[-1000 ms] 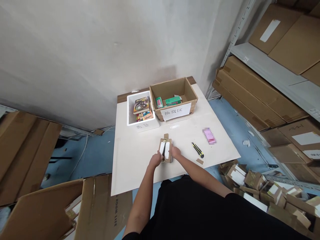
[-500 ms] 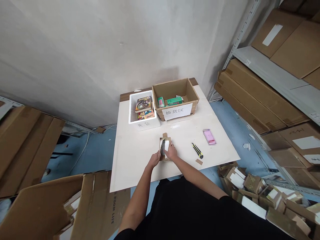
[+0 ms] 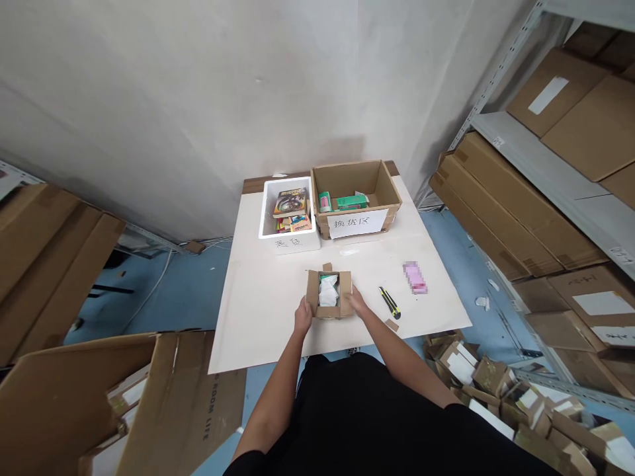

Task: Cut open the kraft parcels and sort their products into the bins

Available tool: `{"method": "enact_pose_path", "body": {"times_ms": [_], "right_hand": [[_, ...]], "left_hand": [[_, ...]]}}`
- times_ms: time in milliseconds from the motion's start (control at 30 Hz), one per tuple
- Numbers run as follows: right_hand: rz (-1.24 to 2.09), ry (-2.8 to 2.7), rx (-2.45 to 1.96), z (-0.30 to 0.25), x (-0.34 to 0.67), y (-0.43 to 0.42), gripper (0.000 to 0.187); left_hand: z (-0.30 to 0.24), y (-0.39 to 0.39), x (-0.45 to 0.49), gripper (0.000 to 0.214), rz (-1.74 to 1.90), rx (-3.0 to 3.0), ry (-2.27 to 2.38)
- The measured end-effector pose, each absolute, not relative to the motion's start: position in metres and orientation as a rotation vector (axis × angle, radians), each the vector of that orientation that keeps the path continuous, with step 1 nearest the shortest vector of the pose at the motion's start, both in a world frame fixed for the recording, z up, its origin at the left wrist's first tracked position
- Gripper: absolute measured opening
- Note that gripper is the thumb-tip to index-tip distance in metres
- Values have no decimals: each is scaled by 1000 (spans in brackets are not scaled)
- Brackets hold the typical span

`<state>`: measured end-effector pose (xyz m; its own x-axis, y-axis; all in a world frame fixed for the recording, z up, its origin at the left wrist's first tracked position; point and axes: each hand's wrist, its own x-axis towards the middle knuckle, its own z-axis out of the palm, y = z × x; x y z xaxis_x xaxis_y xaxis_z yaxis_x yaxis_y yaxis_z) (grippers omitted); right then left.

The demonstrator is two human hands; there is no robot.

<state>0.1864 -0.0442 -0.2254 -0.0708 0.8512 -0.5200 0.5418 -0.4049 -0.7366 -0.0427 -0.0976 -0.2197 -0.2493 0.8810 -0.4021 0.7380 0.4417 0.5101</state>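
Observation:
A small cardboard box [image 3: 329,313] stands on the table with its side flaps spread apart. Crumpled white paper [image 3: 328,291] fills its top, and a bit of green shows at the edge; what lies beneath is hidden. At the left flap, my left hand [image 3: 303,317] is closed on the box. My right hand [image 3: 356,303] grips the right flap, its thumb on top. A black and yellow box cutter [image 3: 389,303] lies to the right, near a small brown cardboard scrap [image 3: 391,325].
At the table's back, a white foam box [image 3: 292,244] holds books, and an open cardboard carton [image 3: 391,210] with a paper label holds green boxes. A blurred pink item [image 3: 415,277] lies on the right. Flattened boxes heap [image 3: 496,377] on the floor.
The small box's flaps have been folded out, showing white paper inside. My hands have moved apart to its two sides.

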Motion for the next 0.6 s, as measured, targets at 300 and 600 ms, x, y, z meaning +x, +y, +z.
{"method": "enact_pose_path", "body": {"times_ms": [300,600], "right_hand": [[825,-2100,-1828,-221,185,-45,40],[893,-2225,-1655,-231,179,-32,33]], "left_hand": [[-224,-95,-33,52,130,1980,1944],[-239,-88,-16,49,-115,1837,1700]]}}
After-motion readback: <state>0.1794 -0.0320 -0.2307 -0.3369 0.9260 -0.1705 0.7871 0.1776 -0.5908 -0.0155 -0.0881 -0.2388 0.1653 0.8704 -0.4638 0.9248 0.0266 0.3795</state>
